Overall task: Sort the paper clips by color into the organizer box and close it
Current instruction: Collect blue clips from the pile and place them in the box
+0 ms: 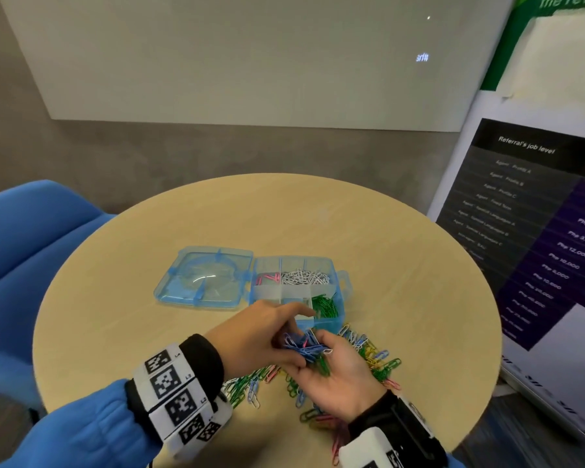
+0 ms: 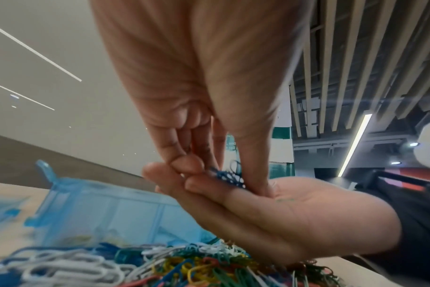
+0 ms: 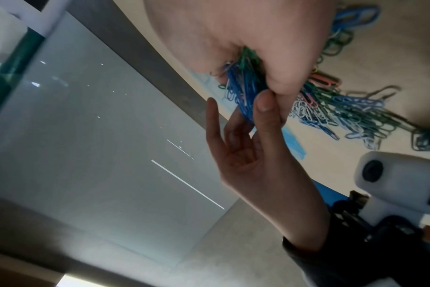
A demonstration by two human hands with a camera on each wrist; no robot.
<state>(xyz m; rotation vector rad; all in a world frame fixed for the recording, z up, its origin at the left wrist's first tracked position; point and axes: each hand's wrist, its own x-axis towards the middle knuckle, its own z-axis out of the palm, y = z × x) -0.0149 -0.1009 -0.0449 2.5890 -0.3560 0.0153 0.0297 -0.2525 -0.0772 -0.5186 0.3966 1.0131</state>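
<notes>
My right hand [image 1: 338, 373] lies palm up above the table and holds a bunch of blue and green paper clips [image 1: 306, 347], with its thumb curled over them [image 3: 243, 87]. My left hand [image 1: 281, 332] reaches in from the left and pinches blue clips [image 2: 230, 177] out of that bunch with thumb and fingers. Just beyond the hands sits the open blue organizer box [image 1: 343, 282], its lid [image 1: 205, 276] folded flat to the left. Pink clips [image 1: 267, 278], white clips [image 1: 304, 276] and green clips [image 1: 325, 305] lie in separate compartments.
A mixed pile of loose clips [image 1: 374, 358] spreads over the round wooden table [image 1: 132, 265] under and around my hands, up to the near edge. A blue chair [image 1: 31, 238] stands at the left and a printed banner [image 1: 537, 248] at the right.
</notes>
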